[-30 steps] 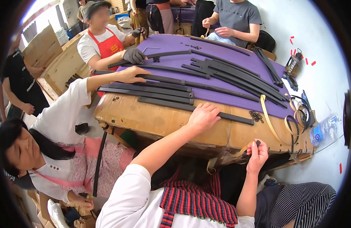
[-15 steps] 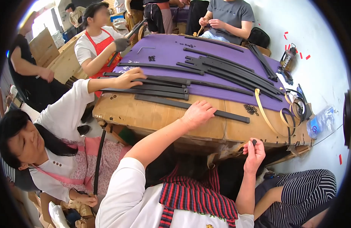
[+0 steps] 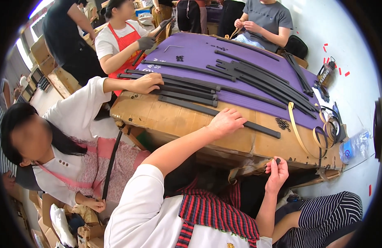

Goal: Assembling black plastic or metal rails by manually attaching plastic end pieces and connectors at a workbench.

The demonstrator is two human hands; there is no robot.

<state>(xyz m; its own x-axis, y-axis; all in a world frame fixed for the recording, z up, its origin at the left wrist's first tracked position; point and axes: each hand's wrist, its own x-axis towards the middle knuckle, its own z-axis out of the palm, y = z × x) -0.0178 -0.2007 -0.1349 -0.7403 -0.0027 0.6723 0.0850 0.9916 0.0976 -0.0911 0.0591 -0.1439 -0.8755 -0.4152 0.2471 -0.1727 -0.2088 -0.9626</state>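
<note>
Holding a black bar (image 3: 263, 129) down, piece in the other hand
Head view: the left hand (image 3: 227, 121) was curled over the bar, which lay along the near side of the cardboard-covered bench (image 3: 191, 131); the right hand (image 3: 277, 176) was pinching a small black piece (image 3: 278, 160), with loose black rings (image 3: 282, 124) near the bar's right end.

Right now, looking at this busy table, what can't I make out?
Head view: a stretch of the black bar, covered by the left hand.
Head view: most of the small dark piece, hidden in the right hand.
Head view: exact shapes in the pile of small black pieces, too small.
Head view: the grey-shirted co-worker's upper head, cut off by the top edge.
</note>
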